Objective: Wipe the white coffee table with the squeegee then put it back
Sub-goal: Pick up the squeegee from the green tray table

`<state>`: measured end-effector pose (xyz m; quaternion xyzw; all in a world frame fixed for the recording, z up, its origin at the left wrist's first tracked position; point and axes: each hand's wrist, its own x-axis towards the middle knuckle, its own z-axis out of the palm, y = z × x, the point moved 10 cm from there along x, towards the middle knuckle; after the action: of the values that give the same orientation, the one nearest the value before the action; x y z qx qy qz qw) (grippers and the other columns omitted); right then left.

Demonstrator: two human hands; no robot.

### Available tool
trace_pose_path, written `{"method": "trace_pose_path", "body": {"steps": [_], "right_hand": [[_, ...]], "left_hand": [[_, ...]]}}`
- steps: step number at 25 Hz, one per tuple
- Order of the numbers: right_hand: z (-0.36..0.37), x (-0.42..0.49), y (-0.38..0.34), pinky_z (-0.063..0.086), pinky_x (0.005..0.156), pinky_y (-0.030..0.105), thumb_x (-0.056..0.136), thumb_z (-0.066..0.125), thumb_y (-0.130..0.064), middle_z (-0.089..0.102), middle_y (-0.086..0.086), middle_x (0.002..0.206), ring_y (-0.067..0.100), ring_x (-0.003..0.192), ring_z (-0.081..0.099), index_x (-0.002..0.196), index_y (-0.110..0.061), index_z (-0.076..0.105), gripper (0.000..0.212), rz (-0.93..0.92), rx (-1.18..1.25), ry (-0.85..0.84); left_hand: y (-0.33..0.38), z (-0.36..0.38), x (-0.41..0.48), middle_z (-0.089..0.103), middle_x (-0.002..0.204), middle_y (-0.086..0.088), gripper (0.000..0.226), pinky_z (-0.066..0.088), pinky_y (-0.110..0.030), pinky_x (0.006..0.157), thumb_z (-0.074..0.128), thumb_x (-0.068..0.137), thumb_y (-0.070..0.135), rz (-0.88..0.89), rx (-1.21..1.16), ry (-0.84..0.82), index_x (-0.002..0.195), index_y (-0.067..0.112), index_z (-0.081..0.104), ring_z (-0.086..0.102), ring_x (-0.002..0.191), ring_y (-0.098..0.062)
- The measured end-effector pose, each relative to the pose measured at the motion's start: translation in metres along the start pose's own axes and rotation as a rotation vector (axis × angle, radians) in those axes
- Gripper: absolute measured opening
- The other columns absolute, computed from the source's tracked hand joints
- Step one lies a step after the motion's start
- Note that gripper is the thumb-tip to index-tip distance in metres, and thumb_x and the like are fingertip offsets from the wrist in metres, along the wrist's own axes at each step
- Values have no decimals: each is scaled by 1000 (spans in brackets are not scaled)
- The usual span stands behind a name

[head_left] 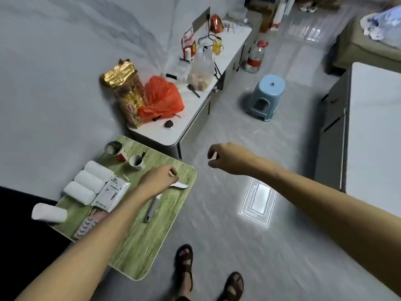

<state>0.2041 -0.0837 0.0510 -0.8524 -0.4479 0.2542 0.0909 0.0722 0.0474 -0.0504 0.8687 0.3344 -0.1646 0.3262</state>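
Observation:
The squeegee lies on a green wood-grain side table (pixel 152 242), its grey handle (pixel 151 209) pointing toward me and its white blade (pixel 181 185) near the table's far right corner. My left hand (pixel 159 180) rests over the squeegee's head, fingers pinched on the blade end. My right hand (pixel 225 158) hovers above the floor to the right of that table, fingers loosely curled and holding nothing. The white coffee table (pixel 375 131) stands at the right edge of view, well away from both hands.
On the green table are white tissue rolls (pixel 89 181), a packet (pixel 111 193) and two cups (pixel 136 162). A low white cabinet (pixel 191 118) holds snack bags. A blue stool (pixel 265 95) and a water bottle (pixel 256 56) stand on the floor. My sandalled feet (pixel 184 263) are below.

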Motion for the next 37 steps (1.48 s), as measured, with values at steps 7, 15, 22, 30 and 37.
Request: {"method": "trace_pose_path", "body": {"steps": [7,15,22,30,37], "right_hand": [[173,162,32,42,68,31,91,52,-30,65,8,111,30,99,61,120,-21,57,31,-8,-62,-181],[254,205,80,50,78,38,93,47,-24,64,10,113,34,101,60,122,-21,55,30,51,9,-255],[196,161,143,45,74,35,96,41,-21,63,11,115,34,102,59,120,-22,55,28,208,83,-202],[-4,59,194,36,65,30,96,43,-42,66,3,105,28,94,59,104,-22,58,26,310,94,20],[-194,18,313,52,81,40,90,50,-55,70,3,97,24,90,63,100,-21,59,36,396,376,266]], "left_hand": [[-212,143,160,71,109,-6,19,55,-38,84,58,90,26,-271,47,-106,108,19,62,67,93,-27],[-269,212,234,70,108,-18,29,55,-42,84,56,90,32,-399,270,-87,109,10,59,67,97,-35],[-160,184,246,66,58,-6,22,51,-25,50,61,91,12,-281,1,-339,69,10,61,61,46,-17],[190,36,223,60,45,-5,22,49,-18,41,66,88,5,150,-381,-419,66,6,60,56,36,-11],[481,-18,228,63,42,-2,24,50,-13,42,66,88,6,341,-511,-461,66,1,59,60,37,-6]]}}
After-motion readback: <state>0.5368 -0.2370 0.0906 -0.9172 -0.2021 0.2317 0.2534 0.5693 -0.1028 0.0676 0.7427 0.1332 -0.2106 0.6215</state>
